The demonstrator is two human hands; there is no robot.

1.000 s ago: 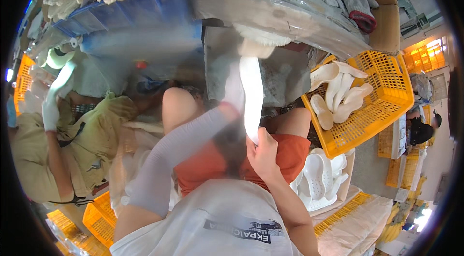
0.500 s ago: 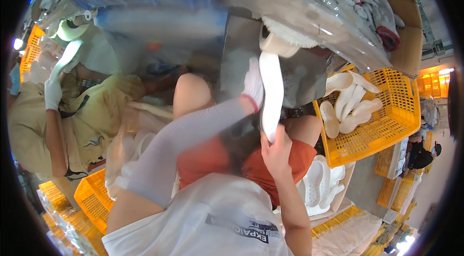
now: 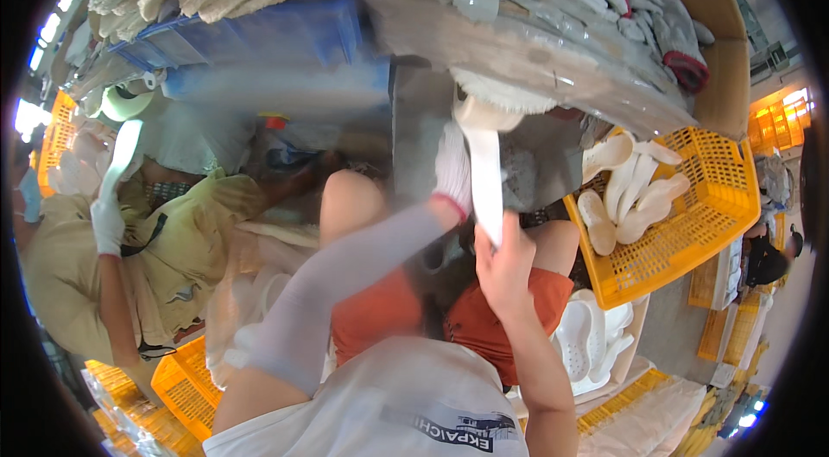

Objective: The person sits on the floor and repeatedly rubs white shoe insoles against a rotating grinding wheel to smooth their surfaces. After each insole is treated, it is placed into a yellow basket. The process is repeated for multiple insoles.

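At the centre of the view, above the person's lap, a long white insole is held between both hands. Its long axis runs close to vertical in the picture: the upper end points away from the person, up toward a machine edge under the counter, and the lower end points back toward the person's body. The strip appears to be seen nearly edge-on.

The left hand, in a white knit glove with a red cuff and a pale sleeve on the forearm, is closed along the left side of the insole at its upper half. The right hand, bare, is closed around the lower end; its fingers wrap the bottom of the strip.

To the right, well apart from the hands, a yellow plastic basket holds several loose white insoles. Below it, beside the person's right knee, a stack of white moulded pieces lies in a tray. The person wears orange shorts.

At the left, a co-worker in a yellowish shirt raises a gloved hand holding another white piece. Further yellow baskets stand at lower left.
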